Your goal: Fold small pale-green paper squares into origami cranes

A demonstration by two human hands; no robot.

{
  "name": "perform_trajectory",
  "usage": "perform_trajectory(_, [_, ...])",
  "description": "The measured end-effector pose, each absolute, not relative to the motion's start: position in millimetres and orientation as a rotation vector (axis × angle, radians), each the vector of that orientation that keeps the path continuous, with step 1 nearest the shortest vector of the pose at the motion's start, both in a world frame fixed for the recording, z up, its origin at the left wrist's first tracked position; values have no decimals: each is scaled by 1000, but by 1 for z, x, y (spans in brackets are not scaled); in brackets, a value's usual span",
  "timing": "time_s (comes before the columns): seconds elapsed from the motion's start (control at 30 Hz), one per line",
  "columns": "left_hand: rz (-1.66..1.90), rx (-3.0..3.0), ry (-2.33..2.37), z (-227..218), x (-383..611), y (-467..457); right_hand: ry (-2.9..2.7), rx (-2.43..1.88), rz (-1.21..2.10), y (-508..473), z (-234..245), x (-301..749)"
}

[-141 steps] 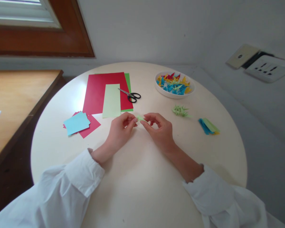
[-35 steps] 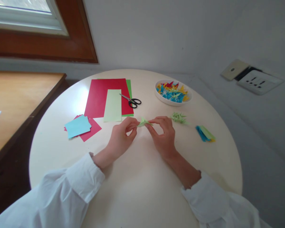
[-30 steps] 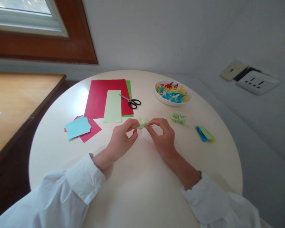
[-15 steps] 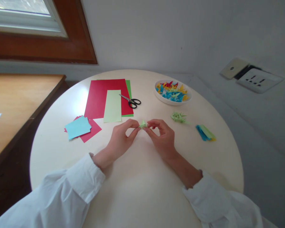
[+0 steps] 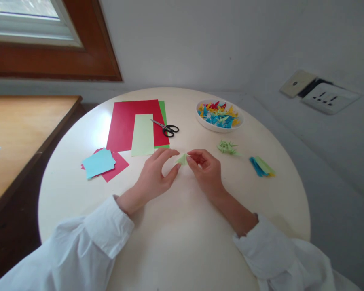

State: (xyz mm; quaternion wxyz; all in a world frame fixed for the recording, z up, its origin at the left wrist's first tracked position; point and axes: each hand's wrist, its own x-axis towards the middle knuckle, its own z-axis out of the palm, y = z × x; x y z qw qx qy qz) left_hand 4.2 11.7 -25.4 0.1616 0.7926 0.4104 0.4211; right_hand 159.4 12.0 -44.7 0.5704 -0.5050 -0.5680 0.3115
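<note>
A small pale green folded paper (image 5: 182, 159) is held above the middle of the white round table (image 5: 182, 242). My right hand (image 5: 206, 169) pinches its right edge between thumb and fingertips. On the other side, my left hand (image 5: 157, 171) has its thumb and fingers spread apart, close to the paper's left corner; the thumb tip may just touch it. To the right of my right hand lies a small heap of pale green folded paper pieces (image 5: 228, 147).
Behind my hands, scissors (image 5: 166, 128) lie on a pale green strip (image 5: 142, 137) and red sheets (image 5: 121, 121). A white dish (image 5: 220, 129) holds colourful paper cranes. Light blue squares (image 5: 98, 163) sit left, folded strips (image 5: 262, 166) right.
My left thumb and fingers have parted from their pinch on the folded paper. The paper has turned and shows a broader face, with my right hand still pinching it.
</note>
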Motion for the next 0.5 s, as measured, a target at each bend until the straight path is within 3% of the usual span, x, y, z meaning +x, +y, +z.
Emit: perform_trajectory(0.5, [1196, 2170, 1195, -27, 2, 14, -1277, -1175, 940, 16, -47, 160])
